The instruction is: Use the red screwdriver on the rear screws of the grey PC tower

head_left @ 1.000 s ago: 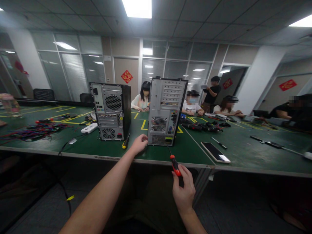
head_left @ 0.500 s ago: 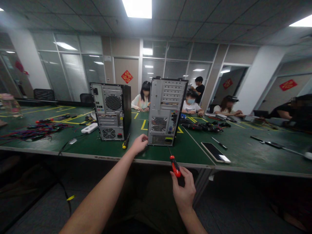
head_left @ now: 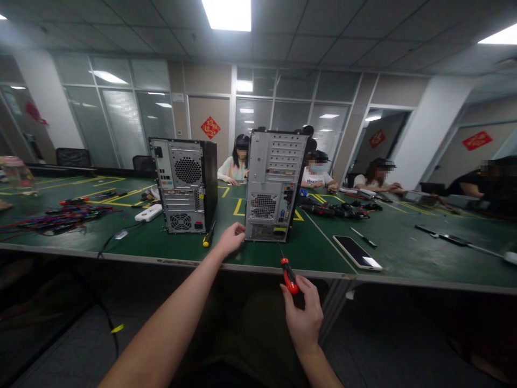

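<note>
A grey computer case (head_left: pixel 266 186) stands upright on the green table, its rear panel with slots, ports and a fan grille facing me. My left hand (head_left: pixel 233 238) is closed at its lower left edge, fingers bent against it and the tips partly hidden. My right hand (head_left: pixel 304 308) pinches the handle end of a red and black screwdriver (head_left: pixel 288 274) between thumb and fingers. The screwdriver's shaft points up and away, its tip close to the bottom edge of the case. I cannot tell whether the tip touches it.
To the left stands a second computer case (head_left: pixel 183 186), with a yellow and black screwdriver (head_left: pixel 208 236) beside it. Further left are a white power strip (head_left: pixel 148 213) and a heap of cables (head_left: pixel 60 216). A phone (head_left: pixel 357 252) lies at right. Several people sit across the table.
Both hands and the screwdriver stay almost where they were. In the background, the standing person has shifted left and is now mostly behind the case and a seated person.
</note>
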`<state>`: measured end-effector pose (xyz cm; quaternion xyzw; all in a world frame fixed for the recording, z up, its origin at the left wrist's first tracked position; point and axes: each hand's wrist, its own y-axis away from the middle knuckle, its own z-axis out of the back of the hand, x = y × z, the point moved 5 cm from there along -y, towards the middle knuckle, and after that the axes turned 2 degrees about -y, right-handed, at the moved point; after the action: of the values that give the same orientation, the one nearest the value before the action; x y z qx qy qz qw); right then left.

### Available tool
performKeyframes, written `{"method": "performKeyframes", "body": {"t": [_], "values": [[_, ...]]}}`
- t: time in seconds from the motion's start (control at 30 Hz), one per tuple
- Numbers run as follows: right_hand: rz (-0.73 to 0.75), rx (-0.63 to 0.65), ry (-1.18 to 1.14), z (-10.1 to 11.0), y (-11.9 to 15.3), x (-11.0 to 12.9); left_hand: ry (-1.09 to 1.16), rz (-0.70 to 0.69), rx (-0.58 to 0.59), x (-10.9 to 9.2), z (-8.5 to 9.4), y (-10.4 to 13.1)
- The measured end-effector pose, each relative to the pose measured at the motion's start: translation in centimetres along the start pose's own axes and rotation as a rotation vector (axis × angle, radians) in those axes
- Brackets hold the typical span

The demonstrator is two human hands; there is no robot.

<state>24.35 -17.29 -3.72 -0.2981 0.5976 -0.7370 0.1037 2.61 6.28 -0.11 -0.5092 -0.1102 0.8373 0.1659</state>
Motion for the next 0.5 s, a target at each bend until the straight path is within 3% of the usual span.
{"method": "performKeyframes", "body": {"t": [0.5], "values": [[0.013, 0.029, -0.02, -0.3, 0.1, 0.35, -0.005, -0.011, -0.01, 0.05, -0.11, -0.07]]}}
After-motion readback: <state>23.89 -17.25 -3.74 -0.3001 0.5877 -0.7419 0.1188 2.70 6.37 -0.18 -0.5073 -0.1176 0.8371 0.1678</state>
